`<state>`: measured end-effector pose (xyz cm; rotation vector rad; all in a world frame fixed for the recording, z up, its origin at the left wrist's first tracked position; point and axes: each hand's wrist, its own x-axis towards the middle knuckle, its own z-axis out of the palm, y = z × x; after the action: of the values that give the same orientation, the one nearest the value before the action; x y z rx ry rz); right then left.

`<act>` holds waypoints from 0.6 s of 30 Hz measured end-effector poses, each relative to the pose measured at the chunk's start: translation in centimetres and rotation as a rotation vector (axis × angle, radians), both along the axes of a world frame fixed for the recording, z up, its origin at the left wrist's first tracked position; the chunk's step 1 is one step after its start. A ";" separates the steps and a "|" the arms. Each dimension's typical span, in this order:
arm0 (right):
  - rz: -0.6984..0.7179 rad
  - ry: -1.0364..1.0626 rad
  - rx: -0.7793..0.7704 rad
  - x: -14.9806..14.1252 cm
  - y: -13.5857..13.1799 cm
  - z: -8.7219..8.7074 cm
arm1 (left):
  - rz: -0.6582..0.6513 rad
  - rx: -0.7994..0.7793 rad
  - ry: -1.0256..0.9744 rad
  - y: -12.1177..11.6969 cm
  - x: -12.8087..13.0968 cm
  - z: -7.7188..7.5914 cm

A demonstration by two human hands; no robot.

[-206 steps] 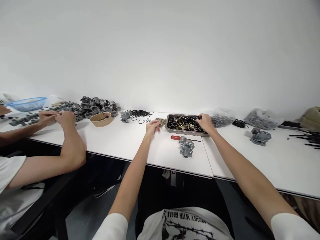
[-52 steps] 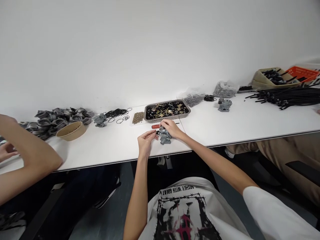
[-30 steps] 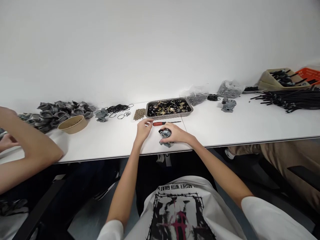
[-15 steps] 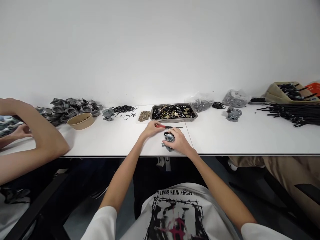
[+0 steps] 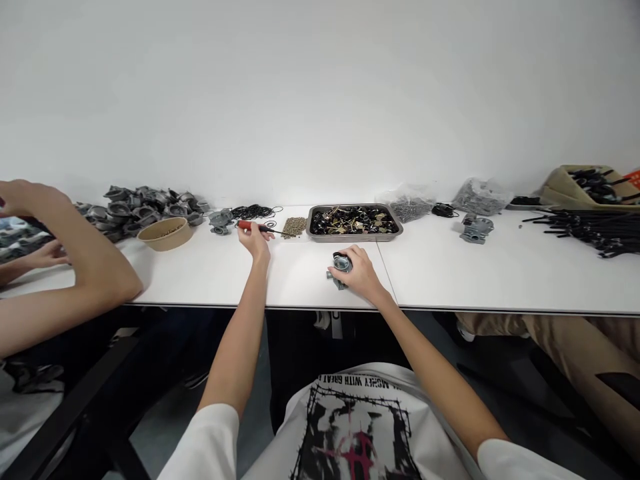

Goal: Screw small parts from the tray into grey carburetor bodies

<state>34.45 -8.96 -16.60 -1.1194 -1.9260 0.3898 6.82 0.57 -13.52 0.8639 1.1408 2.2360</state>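
My left hand [image 5: 257, 242] is closed around a red-handled screwdriver [image 5: 249, 225], whose dark shaft points right toward a pile of small brass-coloured parts [image 5: 294, 227]. Near the table's front edge, my right hand [image 5: 361, 271] grips a grey metal carburetor-like casting [image 5: 343, 263] with a round opening facing up. Part of the casting is hidden by my fingers. Behind my hands lies a metal tray [image 5: 354, 237] full of small black and brass parts. Black rubber rings [image 5: 253, 211] lie just beyond my left hand.
Grey castings [image 5: 145, 208] are heaped at the left behind a tan bowl [image 5: 165, 235]; single castings stand at left [image 5: 221, 221] and right [image 5: 475, 229]. Plastic bags of parts [image 5: 481, 197] and black tubes [image 5: 595, 230] lie right. A co-worker's arm [image 5: 95, 267] rests on the table at left.
My left hand has moved left and away from the casting, carrying the screwdriver toward the rings and brass parts. My right hand still holds the casting in nearly the same place.
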 end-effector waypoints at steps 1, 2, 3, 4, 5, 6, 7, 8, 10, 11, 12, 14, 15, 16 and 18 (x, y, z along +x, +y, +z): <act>0.001 0.007 0.008 0.0 -0.1 0.0 | -0.005 0.007 0.015 0.0 0.2 -0.2; 0.000 0.011 0.013 0.1 -0.1 -0.1 | -0.016 0.009 0.034 0.0 0.5 -0.4; 0.000 0.013 0.014 0.1 -0.2 -0.1 | -0.028 0.007 0.054 0.1 0.7 -0.5; -0.001 0.012 0.014 0.1 -0.2 -0.1 | -0.038 0.005 0.076 0.1 0.9 -0.6; -0.001 0.011 0.011 0.1 -0.2 -0.1 | -0.044 0.001 0.096 0.2 1.1 -0.7; -0.001 0.010 0.008 0.1 -0.3 -0.1 | -0.047 -0.001 0.116 0.3 1.2 -0.8; -0.002 0.009 0.004 0.0 -0.3 -0.1 | -0.048 -0.004 0.134 0.4 1.2 -0.9; -0.001 0.007 -0.001 0.0 -0.2 -0.1 | -0.048 -0.006 0.150 0.4 1.2 -1.0; 0.003 0.002 -0.017 0.0 0.0 0.0 | -0.045 -0.008 0.171 0.5 1.0 -1.1; 0.005 -0.003 -0.029 0.0 0.2 0.1 | -0.041 -0.008 0.177 0.5 0.9 -1.1; 0.006 -0.011 -0.044 0.0 0.4 0.3 | -0.037 -0.008 0.180 0.6 0.8 -1.2; 0.002 -0.035 -0.083 0.3 1.0 0.7 | -0.028 -0.006 0.179 0.7 0.7 -1.2; -0.001 -0.055 -0.107 0.4 1.3 0.9 | -0.026 -0.004 0.175 0.7 0.7 -1.2; -0.004 -0.083 -0.125 0.5 1.6 1.1 | -0.025 -0.002 0.169 0.8 0.7 -1.2; -0.016 -0.137 -0.118 0.7 1.9 1.5 | -0.023 0.003 0.148 0.8 0.7 -1.1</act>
<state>35.19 -7.08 -15.07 -1.2653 -2.0337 0.4323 7.49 1.34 -14.64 1.0534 1.1877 2.1858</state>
